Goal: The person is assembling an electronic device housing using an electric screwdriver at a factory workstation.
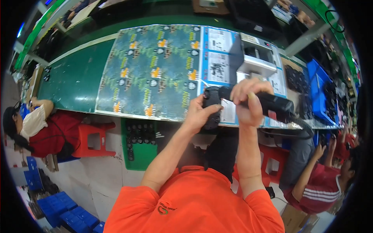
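My left hand is closed around a black plastic part with a rounded outline, held up over the table's front edge. My right hand grips a thick black electric screwdriver lying nearly level, its tip end pointing left at the part. From the driver's rear a cable curves down on the right. The tip itself is too blurred to tell whether it touches the part. Just beyond my right hand stands a grey-white box-shaped device with a red switch.
A printed mat covers the green table. At the right are rows of black parts and a blue bin. A green crate of black parts sits below. Seated people flank me, one by a red stool.
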`<action>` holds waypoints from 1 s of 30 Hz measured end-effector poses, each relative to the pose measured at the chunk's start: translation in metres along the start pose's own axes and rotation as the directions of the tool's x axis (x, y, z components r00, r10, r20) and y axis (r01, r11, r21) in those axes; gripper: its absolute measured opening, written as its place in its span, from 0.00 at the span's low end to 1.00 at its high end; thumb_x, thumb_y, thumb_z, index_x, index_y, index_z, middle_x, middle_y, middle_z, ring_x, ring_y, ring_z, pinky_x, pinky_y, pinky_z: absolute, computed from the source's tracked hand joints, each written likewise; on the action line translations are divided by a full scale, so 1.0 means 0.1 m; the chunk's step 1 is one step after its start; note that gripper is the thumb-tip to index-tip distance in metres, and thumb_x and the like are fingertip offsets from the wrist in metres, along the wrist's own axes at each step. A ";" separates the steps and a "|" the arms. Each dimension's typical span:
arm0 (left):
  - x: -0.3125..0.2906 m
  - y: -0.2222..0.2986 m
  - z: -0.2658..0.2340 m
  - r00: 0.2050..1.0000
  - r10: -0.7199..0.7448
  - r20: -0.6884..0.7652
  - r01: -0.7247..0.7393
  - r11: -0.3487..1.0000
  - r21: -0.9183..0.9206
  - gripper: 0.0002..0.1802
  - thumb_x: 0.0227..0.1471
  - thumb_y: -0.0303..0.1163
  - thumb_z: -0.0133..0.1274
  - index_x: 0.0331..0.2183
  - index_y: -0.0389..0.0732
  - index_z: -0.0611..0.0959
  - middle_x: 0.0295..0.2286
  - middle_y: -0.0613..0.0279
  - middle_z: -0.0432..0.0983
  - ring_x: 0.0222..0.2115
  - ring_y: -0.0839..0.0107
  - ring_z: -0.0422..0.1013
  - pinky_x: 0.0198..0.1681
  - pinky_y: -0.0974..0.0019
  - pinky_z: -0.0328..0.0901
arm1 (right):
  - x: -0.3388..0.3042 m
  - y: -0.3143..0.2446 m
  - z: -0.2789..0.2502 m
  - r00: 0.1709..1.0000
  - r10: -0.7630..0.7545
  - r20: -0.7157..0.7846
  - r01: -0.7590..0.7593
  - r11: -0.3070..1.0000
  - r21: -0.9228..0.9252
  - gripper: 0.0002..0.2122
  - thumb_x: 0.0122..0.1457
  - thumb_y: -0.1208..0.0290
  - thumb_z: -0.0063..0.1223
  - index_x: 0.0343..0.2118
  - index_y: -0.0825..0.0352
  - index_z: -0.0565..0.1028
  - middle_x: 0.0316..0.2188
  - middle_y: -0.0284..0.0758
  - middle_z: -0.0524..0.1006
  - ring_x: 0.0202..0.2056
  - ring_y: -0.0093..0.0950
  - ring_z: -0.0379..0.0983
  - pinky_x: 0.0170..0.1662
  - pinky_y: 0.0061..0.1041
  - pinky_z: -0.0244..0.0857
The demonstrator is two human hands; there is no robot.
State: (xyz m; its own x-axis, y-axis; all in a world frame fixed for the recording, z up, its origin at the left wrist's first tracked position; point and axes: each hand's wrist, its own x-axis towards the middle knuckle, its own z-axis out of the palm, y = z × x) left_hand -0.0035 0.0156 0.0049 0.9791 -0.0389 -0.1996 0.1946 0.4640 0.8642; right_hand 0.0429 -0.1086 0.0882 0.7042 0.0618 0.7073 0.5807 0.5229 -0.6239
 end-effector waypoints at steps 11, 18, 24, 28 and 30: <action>-0.06 -0.10 0.09 0.998 0.067 -0.007 -0.064 0.979 0.191 0.17 0.44 0.25 0.60 0.40 0.34 0.80 0.28 0.65 0.78 0.27 0.80 0.71 0.32 0.71 0.67 | -0.15 -0.08 -0.29 0.998 0.006 -0.066 -0.003 0.999 0.038 0.10 0.59 0.66 0.48 0.28 0.66 0.63 0.20 0.34 0.62 0.20 0.23 0.59 0.25 0.22 0.56; -0.02 -0.07 0.04 0.993 0.106 0.045 -0.113 0.969 0.221 0.18 0.43 0.24 0.59 0.41 0.33 0.80 0.28 0.65 0.78 0.28 0.79 0.71 0.33 0.71 0.66 | -0.18 -0.12 -0.27 0.996 -0.035 -0.085 0.034 0.999 -0.015 0.10 0.59 0.63 0.48 0.31 0.65 0.65 0.22 0.33 0.63 0.22 0.23 0.59 0.27 0.21 0.55; 0.01 -0.13 0.17 0.998 0.010 0.064 -0.015 0.996 0.082 0.18 0.41 0.23 0.60 0.39 0.33 0.82 0.29 0.67 0.78 0.31 0.79 0.71 0.36 0.72 0.67 | -0.18 -0.25 -0.45 0.997 -0.037 -0.068 0.037 0.999 -0.001 0.13 0.61 0.59 0.48 0.35 0.65 0.67 0.23 0.32 0.62 0.23 0.23 0.60 0.28 0.22 0.55; 0.07 -0.31 0.52 0.989 0.028 0.145 -0.031 0.999 0.017 0.23 0.39 0.24 0.64 0.42 0.36 0.82 0.32 0.69 0.78 0.34 0.77 0.72 0.42 0.70 0.67 | -0.21 -0.72 -0.77 0.997 -0.047 -0.056 0.044 0.997 -0.058 0.12 0.63 0.58 0.43 0.36 0.63 0.68 0.24 0.30 0.61 0.24 0.22 0.59 0.29 0.21 0.53; 0.09 -0.23 0.47 0.999 -0.032 -0.005 0.031 0.988 -0.150 0.28 0.38 0.25 0.62 0.46 0.36 0.79 0.38 0.63 0.78 0.37 0.71 0.73 0.42 0.64 0.68 | -0.18 -0.72 -1.03 0.975 0.003 -0.221 0.040 0.981 0.190 0.14 0.59 0.57 0.50 0.37 0.64 0.68 0.25 0.32 0.64 0.24 0.23 0.60 0.26 0.22 0.54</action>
State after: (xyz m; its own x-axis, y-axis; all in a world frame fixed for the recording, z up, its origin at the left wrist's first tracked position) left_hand 0.0035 -0.0364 0.0050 0.9721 -0.0492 -0.2293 0.2136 0.5899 0.7787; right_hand 0.0299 -0.2349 0.0863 0.7787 -0.1265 0.6146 0.5207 0.6767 -0.5205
